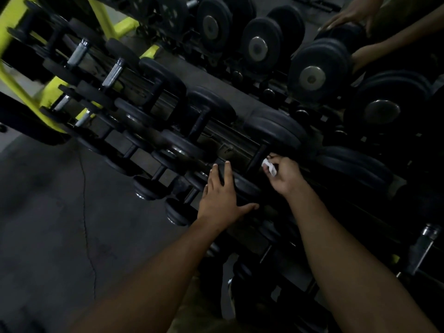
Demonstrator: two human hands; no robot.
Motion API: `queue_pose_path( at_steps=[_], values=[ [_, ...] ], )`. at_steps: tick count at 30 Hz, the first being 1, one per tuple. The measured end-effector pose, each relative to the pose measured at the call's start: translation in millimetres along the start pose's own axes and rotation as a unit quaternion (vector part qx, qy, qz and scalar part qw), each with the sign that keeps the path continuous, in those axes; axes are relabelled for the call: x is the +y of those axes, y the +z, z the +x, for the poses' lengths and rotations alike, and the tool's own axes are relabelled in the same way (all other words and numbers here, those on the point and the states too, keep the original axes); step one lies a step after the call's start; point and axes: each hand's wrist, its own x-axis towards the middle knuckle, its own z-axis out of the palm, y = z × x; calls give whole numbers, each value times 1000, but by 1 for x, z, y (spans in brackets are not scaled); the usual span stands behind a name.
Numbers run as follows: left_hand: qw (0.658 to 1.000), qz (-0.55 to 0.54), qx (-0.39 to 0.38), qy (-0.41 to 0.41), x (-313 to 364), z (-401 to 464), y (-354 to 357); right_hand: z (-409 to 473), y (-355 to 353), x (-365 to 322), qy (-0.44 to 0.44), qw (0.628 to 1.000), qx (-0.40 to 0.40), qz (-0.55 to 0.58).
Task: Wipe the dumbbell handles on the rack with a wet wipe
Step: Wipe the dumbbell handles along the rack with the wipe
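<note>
A dim gym is seen from above, tilted, with a long dumbbell rack (230, 143) running diagonally from upper left to lower right. Rows of black round-headed dumbbells are held on it, some with bright metal handles at the upper left, the rest with dark handles.

Two bare forearms are stretched forward from the bottom edge. The left hand (222, 200) is laid open and flat, fingers spread, on the front head of a black dumbbell (245, 186) on the near rail; the thumb is angled out to the right. Nothing is gripped by it.

The right hand (284, 175) is seen just to the right of the left, slightly further up the rack. It is closed around a small crumpled white wet wipe (268, 165), which is pinched at the fingertips and sticks out on the hand's left side. The wipe is held against, or just beside, a dark dumbbell handle (258, 156) that slopes down from a large black head; actual contact cannot be made out in the low light. This handle lies between the two hands, nearer the right.

A yellow-green frame (14, 44) is seen at the upper left, and grey floor (48, 212) at the lower left. Another pair of hands (346, 18) is seen resting on dumbbells at the upper right corner.
</note>
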Motion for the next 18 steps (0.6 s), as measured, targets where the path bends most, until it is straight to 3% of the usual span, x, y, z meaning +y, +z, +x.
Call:
queue_pose_path(
  at_steps=[2,5,8,10,14,18],
  values=[
    [1000,-5,1,0,0,0,0,-5,-1,4,27,994,-30,-101],
    [1000,-13,1,0,0,-1,-1,-12,0,9,17,953,-1,-303],
    [1000,-20,-7,-2,0,-1,-3,-20,3,7,-3,915,7,-404],
    [999,-32,-21,0,-1,-1,-5,-30,5,4,-9,914,2,-405],
    [992,-106,-57,44,-21,4,-16,-63,17,-3,-11,957,-37,-286],
    [989,-75,36,125,-60,24,-40,-75,50,-10,-68,948,-112,-289]
  ],
)
